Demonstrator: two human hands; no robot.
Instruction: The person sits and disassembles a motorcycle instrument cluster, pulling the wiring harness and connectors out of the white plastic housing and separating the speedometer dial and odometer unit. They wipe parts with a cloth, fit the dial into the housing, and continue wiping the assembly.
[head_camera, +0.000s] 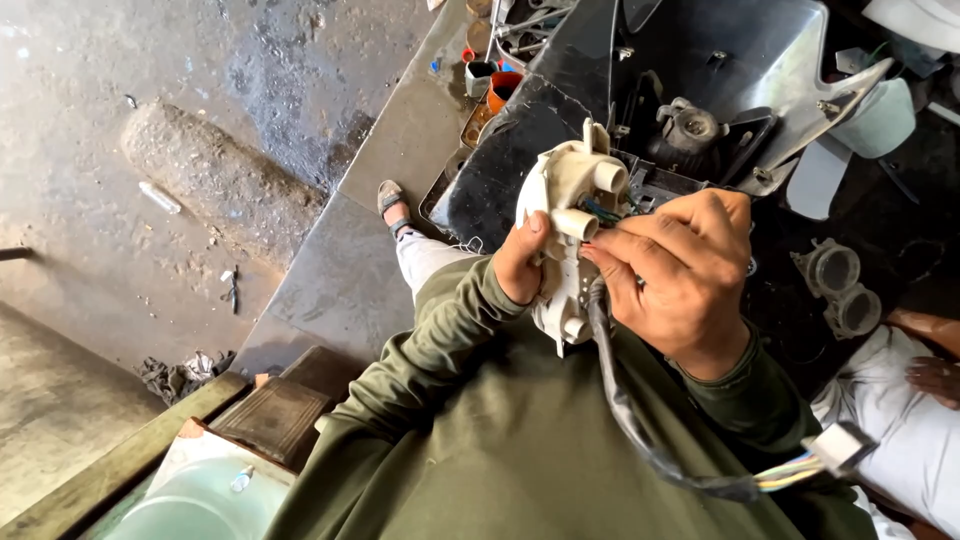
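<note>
Grip: left hand clasped the white plastic meter housing at its edge; right hand closed on its rear wires.
Place: housing was held chest-high, above the black motorcycle cowl.
Risk: hanging harness with white connector could snag, straining the thin wires.
Labels: none visible; orange cup stood beyond.

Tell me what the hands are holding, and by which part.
Both hold a white plastic housing: left hand grips its left edge, right hand its right side, by the wires.
</note>
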